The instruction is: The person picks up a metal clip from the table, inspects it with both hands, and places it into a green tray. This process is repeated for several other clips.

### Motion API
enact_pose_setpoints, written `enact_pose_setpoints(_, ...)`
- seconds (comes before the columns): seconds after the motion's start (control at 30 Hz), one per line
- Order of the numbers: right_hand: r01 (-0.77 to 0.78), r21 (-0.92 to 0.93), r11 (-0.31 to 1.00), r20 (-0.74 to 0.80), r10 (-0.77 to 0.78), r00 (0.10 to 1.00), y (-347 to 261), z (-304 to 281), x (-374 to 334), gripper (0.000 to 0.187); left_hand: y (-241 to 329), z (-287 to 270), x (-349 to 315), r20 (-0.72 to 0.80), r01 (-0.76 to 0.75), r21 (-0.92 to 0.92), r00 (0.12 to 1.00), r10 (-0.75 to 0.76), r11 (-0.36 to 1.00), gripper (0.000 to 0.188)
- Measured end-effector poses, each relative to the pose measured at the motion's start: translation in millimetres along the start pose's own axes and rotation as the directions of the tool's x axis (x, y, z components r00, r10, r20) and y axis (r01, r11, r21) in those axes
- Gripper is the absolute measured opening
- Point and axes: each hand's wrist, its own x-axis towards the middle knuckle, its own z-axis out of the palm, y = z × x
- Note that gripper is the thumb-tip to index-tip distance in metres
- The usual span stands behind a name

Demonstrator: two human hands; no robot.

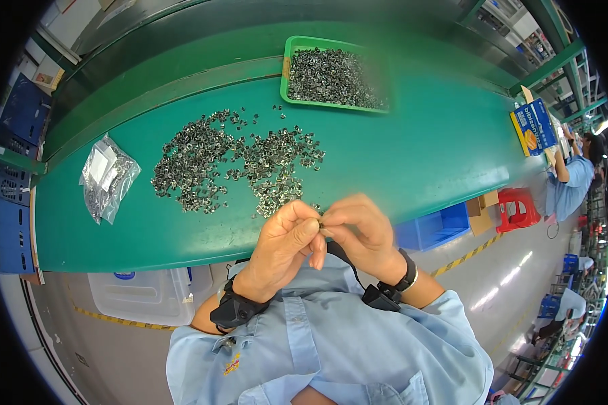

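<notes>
My left hand [285, 241] and my right hand [362, 233] meet at the table's near edge. Thumbs and fingertips of both pinch one tiny dark metal part [321, 225], mostly hidden by the fingers. Just beyond my left hand lies a loose heap of small silvery-black metal parts [277, 169]. A second, darker heap of such parts [192, 162] spreads to its left, and a few strays join the two. Farther back, a green plastic tray [286, 75] is filled with many more of them; its right end looks blurred.
The green tabletop [412, 158] carries a clear plastic bag [108, 179] of parts at left. A blue-and-yellow box [535, 128] stands at the right end. Below are a blue bin [434, 228], a red stool [517, 209] and a clear lidded tub [142, 297]. A co-worker [571, 179] sits at far right.
</notes>
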Motion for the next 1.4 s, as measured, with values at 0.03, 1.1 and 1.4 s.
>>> enact_pose_setpoints(0.03,0.011,-0.004,1.0,0.004,-0.011,1.0,0.8,-0.3,0.4,0.022,0.0,-0.1,0.4,0.005,0.003,-0.005,1.0,-0.003,1.0,0.015)
enact_pose_setpoints(1.1,0.089,-0.032,0.996,0.188,-0.081,0.979,3.0,-13.3,13.4,0.016,8.4,-0.1,-1.6,-0.018,0.064,0.08,0.998,-0.062,0.995,0.015)
enact_pose_setpoints(1.4,0.074,-0.065,0.995,0.284,-0.053,0.957,3.1,-20.6,19.9,0.016,4.4,-2.8,-2.7,-0.046,0.129,0.031,0.991,-0.127,0.991,0.014)
